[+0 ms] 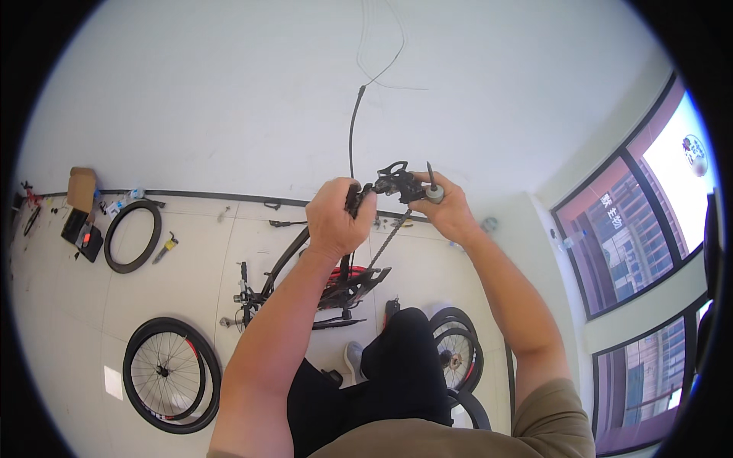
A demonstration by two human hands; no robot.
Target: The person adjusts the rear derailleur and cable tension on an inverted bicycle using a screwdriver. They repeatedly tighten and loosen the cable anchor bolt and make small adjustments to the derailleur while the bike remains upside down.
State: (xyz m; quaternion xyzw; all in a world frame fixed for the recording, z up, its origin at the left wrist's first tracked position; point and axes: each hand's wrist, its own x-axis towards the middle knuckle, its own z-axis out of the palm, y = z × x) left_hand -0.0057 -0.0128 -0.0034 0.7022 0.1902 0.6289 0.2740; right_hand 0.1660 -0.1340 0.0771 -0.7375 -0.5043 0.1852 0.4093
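Note:
My left hand [336, 217] is closed on a black bike part [356, 197], partly hidden by my fingers, at the middle of the view. To its right, my right hand [450, 210] grips a black rear derailleur [395, 183] along with a screwdriver [434, 194], whose grey handle is at my fingers and whose shaft points upward. A chain [389, 238] hangs from around the derailleur down to the dark bike frame [275, 275], which has red parts and lies below my hands. A black cable [353, 126] runs upward from near my left hand.
Bike wheels lie at lower left [169, 374] and beside my right knee [456, 359]. A tyre [132, 259], yellow tool [166, 246] and open cardboard box [80, 189] lie at the left. A white wall [267, 91] stands ahead; windows [626, 244] are at the right.

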